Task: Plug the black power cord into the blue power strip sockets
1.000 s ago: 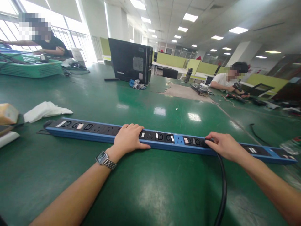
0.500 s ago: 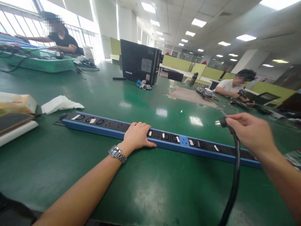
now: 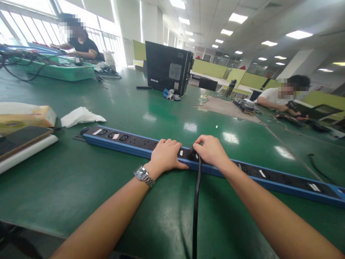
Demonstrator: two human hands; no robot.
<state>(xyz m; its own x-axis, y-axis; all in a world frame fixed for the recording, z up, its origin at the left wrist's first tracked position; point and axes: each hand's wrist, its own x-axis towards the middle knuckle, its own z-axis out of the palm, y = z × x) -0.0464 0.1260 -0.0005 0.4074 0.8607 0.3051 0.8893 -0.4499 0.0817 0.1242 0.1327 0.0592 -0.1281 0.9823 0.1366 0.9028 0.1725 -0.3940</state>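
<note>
Clock: read from the left hand (image 3: 166, 155), 12 pointing away from the person.
Power strip (image 3: 208, 170): lies flat along the tabletop (image 3: 129, 201), one end toward 9–10, the other toward 3–4, sockets up.
Left hand: clasped across the strip, fingers over the top toward the far edge, thumb along the near side.
Right hand (image 3: 212, 150): at 3; pinches the plug (image 3: 191, 153) between thumb and fingers.
Plug: at 3, tilted over the strip just beside the left hand. Prongs hidden; cannot tell whether they sit in the slots.
Cord (image 3: 196, 201): thick, black, drops from the pinch over the near side toward 5.
Handling: looks best to square the plug to the slots and work straight up or down, not at a slant.
Bracing: left hand seems well placed close by; firm downward weight should stop the strip sliding or rocking.
Grip: plug body, never the cord; leave slack so its weight doesn't twist the prongs.
Round about: white tissue (image 3: 82, 117) near 10; computer (image 3: 166, 66) at 12, gloves (image 3: 171, 94) before it.
</note>
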